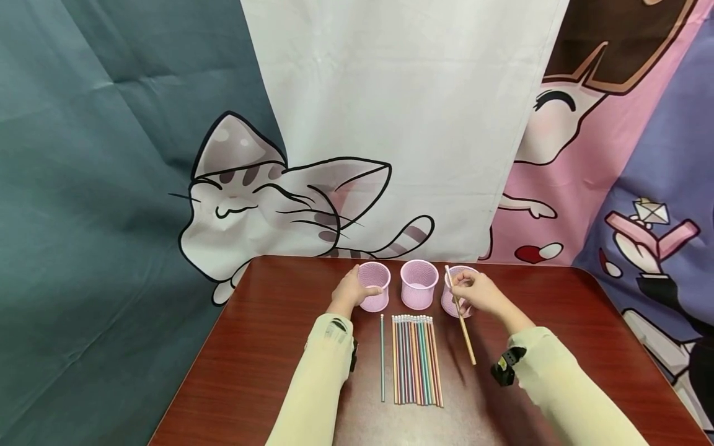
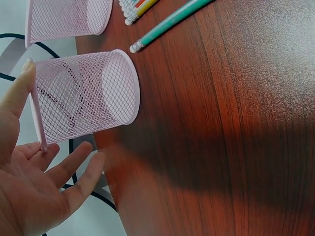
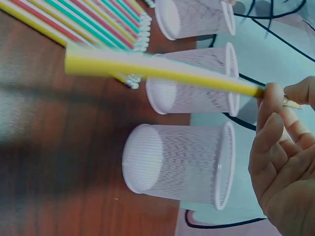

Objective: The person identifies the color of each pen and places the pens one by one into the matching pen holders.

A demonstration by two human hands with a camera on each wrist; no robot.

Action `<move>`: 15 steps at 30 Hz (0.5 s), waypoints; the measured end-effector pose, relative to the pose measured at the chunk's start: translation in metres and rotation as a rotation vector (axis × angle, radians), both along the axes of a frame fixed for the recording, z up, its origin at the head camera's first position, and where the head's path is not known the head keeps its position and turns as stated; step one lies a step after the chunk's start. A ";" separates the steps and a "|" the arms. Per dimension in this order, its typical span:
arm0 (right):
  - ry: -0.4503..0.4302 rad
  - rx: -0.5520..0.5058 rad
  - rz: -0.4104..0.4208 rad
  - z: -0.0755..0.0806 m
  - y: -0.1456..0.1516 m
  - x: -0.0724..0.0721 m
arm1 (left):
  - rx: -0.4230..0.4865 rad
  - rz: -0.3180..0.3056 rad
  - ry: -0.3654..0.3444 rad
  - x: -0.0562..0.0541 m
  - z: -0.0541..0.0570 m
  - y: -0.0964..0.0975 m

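Note:
My right hand [image 1: 480, 294] pinches a yellow pencil [image 1: 467, 341] near its eraser end, between thumb and fingers. The pencil slants in the air in front of the right pink mesh pen cup [image 1: 449, 305], its other end toward me. In the right wrist view, that yellow pencil [image 3: 162, 71] crosses above the cups. My left hand [image 1: 347, 292] holds the left pink mesh pen cup [image 1: 375, 303] at its rim. The left wrist view has the thumb on one side of this cup [image 2: 81, 93], fingertips on the other, and two fingers spread off it.
Between the other two stands a middle pink mesh pen cup [image 1: 418, 298]. A row of several coloured pencils [image 1: 415, 365] lies on the brown table [image 1: 251, 359], erasers toward the cups. One green pencil [image 1: 382, 365] lies apart, left of the row. A printed cloth [image 1: 401, 124] hangs behind.

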State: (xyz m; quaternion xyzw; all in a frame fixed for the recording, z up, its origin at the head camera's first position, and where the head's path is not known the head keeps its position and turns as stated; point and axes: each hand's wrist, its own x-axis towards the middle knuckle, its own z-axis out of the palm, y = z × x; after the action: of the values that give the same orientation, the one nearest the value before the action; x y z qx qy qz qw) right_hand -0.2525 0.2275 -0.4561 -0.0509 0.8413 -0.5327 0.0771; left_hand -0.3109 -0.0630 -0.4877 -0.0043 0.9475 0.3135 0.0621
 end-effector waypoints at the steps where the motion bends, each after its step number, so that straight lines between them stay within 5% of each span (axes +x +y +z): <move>1: 0.013 -0.005 -0.005 0.003 0.001 -0.001 | 0.001 0.000 0.000 0.000 0.000 0.000; 15: 0.143 0.014 -0.140 0.030 0.008 -0.013 | 0.043 -0.001 0.002 0.000 -0.001 -0.001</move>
State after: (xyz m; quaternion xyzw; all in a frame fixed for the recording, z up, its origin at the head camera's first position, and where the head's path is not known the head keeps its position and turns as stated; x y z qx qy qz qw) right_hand -0.2655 0.2359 -0.4260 -0.0292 0.8498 -0.5260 -0.0201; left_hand -0.3110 -0.0639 -0.4889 -0.0020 0.9406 0.3339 0.0613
